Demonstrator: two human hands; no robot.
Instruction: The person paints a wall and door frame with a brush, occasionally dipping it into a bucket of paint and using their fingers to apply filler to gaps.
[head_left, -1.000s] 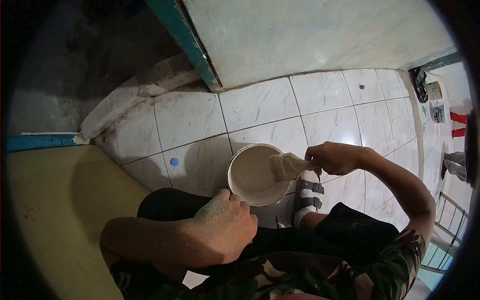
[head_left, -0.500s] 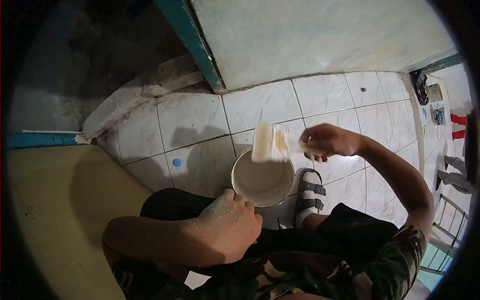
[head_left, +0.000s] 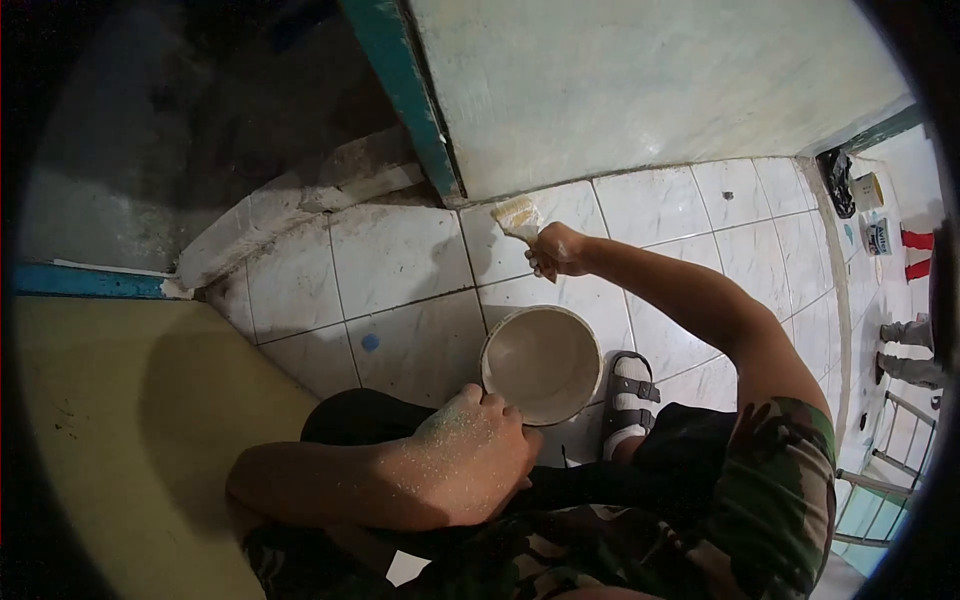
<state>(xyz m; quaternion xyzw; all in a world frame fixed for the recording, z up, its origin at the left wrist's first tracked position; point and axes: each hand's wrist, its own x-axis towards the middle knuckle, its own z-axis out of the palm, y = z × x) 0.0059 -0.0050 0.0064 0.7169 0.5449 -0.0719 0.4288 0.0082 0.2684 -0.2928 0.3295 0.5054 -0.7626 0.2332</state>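
My right hand [head_left: 560, 250] is closed round the handle of a wide paintbrush [head_left: 517, 217]. The brush's pale, paint-coated bristles point up and left, near the foot of the wall [head_left: 640, 90]. Below it on the floor stands a round bucket [head_left: 545, 365] with whitish paint inside and a smeared rim. My left hand [head_left: 475, 445], speckled with pale paint drops, lies over my dark-trousered knee close to the bucket's near-left rim. Its fingers are curled, and whatever is under them is hidden.
White tiles [head_left: 400, 255] cover the floor, with a blue spot [head_left: 370, 342] on one. My sandalled foot [head_left: 630, 395] is right of the bucket. A teal door frame [head_left: 405, 90] borders a dark opening. Containers [head_left: 877, 232], a black bag [head_left: 837, 183] and another person's legs [head_left: 910, 355] are far right.
My right hand has carried the paintbrush up and left, from above the bucket toward the base of the wall. The left hand keeps its place beside the bucket rim.
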